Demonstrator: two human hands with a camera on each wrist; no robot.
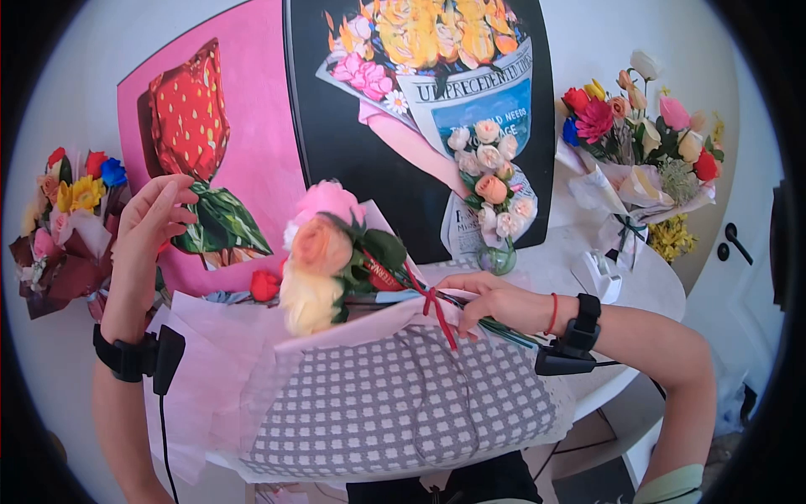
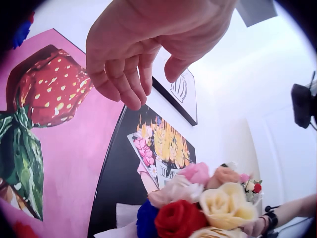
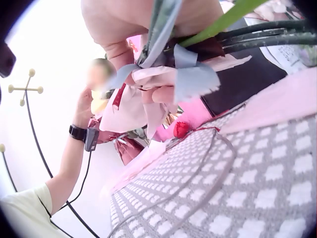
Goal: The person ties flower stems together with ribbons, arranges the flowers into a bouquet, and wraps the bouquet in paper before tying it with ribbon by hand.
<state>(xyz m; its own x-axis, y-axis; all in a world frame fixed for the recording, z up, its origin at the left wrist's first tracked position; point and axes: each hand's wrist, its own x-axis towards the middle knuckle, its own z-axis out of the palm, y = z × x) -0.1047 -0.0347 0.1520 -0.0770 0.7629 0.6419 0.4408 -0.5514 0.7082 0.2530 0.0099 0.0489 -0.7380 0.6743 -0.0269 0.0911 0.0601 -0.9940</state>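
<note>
My right hand [image 1: 508, 304] grips the stems of a bouquet [image 1: 321, 252], which lies tilted over the table with its blooms to the left. Pink, peach and cream blooms show in the head view; a red rose [image 2: 181, 220] and a blue bloom also appear in the left wrist view. Pale pink paper [image 1: 378, 322] wraps it, and a red ribbon [image 1: 433, 304] is tied around it beside my fingers. Green stems [image 3: 277, 37] stick out past the right hand. My left hand [image 1: 155, 214] is raised at the left, apart from the bouquet, fingers loosely bent and holding nothing.
A grey-and-white checked cloth [image 1: 395, 395] covers the table front, with pink wrapping paper [image 1: 197, 370] at left. A loose red rose [image 1: 264, 286] lies behind. A glass vase [image 1: 497, 256] of flowers, other bouquets [image 1: 642, 181] and two large pictures [image 1: 252, 109] stand at the back.
</note>
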